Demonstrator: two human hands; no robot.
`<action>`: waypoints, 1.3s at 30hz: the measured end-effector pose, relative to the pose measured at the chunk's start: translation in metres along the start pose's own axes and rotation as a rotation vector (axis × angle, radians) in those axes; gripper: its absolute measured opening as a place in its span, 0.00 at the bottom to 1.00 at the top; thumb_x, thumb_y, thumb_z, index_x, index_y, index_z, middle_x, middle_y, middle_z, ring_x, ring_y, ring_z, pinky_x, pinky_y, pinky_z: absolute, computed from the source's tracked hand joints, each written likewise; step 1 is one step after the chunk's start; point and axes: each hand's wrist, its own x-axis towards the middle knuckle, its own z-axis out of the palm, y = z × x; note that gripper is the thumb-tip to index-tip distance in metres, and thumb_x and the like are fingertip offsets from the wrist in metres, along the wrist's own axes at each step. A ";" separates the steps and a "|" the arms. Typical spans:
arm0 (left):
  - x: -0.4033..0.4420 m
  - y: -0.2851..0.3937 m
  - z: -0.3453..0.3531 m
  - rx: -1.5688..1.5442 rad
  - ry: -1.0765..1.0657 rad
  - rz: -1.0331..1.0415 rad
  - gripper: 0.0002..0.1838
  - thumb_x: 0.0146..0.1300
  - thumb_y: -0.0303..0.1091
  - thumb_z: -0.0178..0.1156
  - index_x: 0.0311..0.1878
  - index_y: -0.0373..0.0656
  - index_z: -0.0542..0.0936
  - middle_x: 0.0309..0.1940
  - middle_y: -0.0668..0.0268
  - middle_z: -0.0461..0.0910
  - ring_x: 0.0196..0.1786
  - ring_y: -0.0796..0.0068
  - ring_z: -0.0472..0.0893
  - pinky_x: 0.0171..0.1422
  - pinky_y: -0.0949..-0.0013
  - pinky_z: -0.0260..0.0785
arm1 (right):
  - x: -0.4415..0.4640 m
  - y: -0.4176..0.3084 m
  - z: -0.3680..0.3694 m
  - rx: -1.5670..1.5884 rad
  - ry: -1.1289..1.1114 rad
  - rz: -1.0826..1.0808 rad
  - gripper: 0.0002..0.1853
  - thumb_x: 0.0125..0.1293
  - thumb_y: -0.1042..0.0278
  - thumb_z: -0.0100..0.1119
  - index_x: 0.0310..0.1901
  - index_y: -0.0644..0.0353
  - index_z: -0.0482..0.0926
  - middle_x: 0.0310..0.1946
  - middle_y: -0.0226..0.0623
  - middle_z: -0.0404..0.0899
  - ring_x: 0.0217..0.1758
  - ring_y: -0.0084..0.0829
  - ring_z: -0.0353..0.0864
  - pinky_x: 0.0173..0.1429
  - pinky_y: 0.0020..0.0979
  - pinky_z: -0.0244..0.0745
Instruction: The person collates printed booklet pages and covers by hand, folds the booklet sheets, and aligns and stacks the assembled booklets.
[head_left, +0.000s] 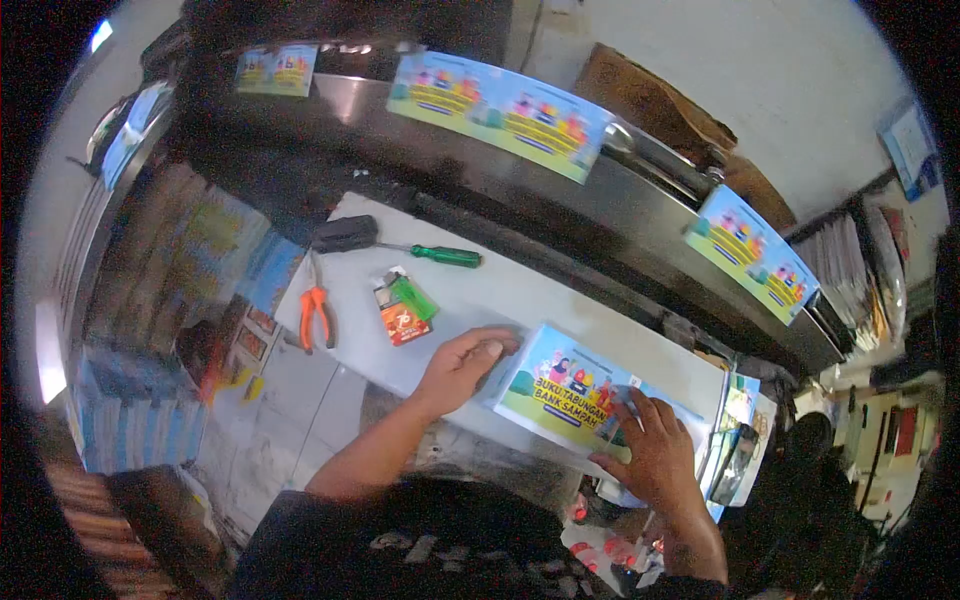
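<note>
A stack of printed booklets (555,385) lies on the white tabletop, its blue and green cover reading "Buku Tabungan Bank Sampah". My left hand (463,368) is beside the stack's left end, fingers stretched toward its edge. I cannot tell whether they touch it. Across the right part of the cover lies my right hand (652,440), fingers bent on top and thumb near the front edge. The hand hides part of the cover beneath it.
Orange-handled pliers (316,318), a green screwdriver (445,256), a black block-like item (345,234) and a small orange packet (405,308) lie left. A dark metal machine bar (640,205) carries printed sheets (500,112) behind. Bundled booklets (138,412) stand at far left.
</note>
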 end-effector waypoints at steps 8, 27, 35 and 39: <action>0.006 0.005 -0.040 0.188 -0.107 0.251 0.16 0.73 0.32 0.52 0.60 0.35 0.74 0.51 0.63 0.80 0.54 0.78 0.77 0.61 0.71 0.68 | 0.009 -0.027 0.033 0.112 0.272 -0.075 0.32 0.49 0.61 0.71 0.57 0.59 0.75 0.60 0.48 0.75 0.58 0.48 0.77 0.61 0.42 0.74; -0.014 -0.009 0.029 -0.041 -0.067 0.154 0.18 0.73 0.32 0.53 0.61 0.35 0.73 0.53 0.62 0.79 0.57 0.75 0.76 0.65 0.69 0.67 | 0.016 0.294 -0.010 -0.159 0.910 0.151 0.19 0.68 0.75 0.48 0.60 0.62 0.76 0.57 0.47 0.78 0.60 0.45 0.76 0.64 0.39 0.71; -0.015 -0.007 0.031 -0.025 -0.069 0.105 0.17 0.73 0.32 0.53 0.60 0.35 0.74 0.52 0.61 0.80 0.57 0.75 0.77 0.64 0.70 0.67 | -0.029 0.059 -0.013 0.072 0.295 0.073 0.31 0.48 0.61 0.74 0.55 0.62 0.77 0.56 0.45 0.76 0.58 0.47 0.75 0.62 0.41 0.71; -0.015 -0.005 0.028 -0.063 -0.082 0.110 0.16 0.73 0.32 0.52 0.60 0.35 0.74 0.51 0.62 0.80 0.56 0.76 0.77 0.64 0.70 0.67 | -0.033 0.006 0.011 -0.068 0.153 -0.042 0.46 0.45 0.43 0.74 0.64 0.58 0.69 0.64 0.46 0.68 0.63 0.50 0.70 0.64 0.46 0.69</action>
